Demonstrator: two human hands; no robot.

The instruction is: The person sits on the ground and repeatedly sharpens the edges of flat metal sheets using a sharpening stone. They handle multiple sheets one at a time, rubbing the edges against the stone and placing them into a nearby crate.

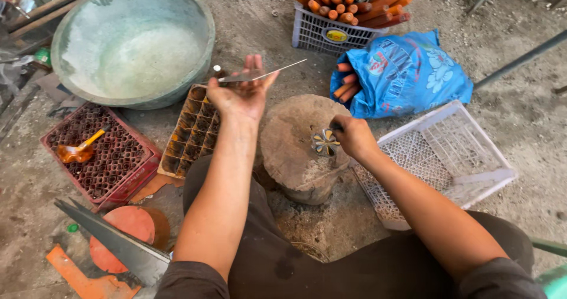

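2 bare hands are at work over a round wooden stump (298,139) that sits between my knees on the dirt floor. My left hand (241,95) is raised palm-up beyond the stump's far left edge, fingers spread apart, with a long thin metal blade (263,74) lying flat across them and its tip pointing right. My right hand (353,136) is closed around a small bundle of paper tubes (325,142), seen end-on, and presses it against the stump's right side (I cannot tell how many tubes are in it).

Left of the stump lies a yellow tray of square cells (192,133), just beneath the raised hand. Farther left, a red crate (100,154) packed with upright tubes carries an orange scoop (77,151). Beyond these stands a big green metal basin (133,42) with pale powder in it. At the far right, a white basket (328,30) holds orange tubes (348,0), and beside it a blue plastic bag (407,74) has more of them poking out. Right of the stump, touching it, rests an empty white mesh basket (443,157). Near left, a dark metal blade (115,243) lies over a round orange lid (127,228).
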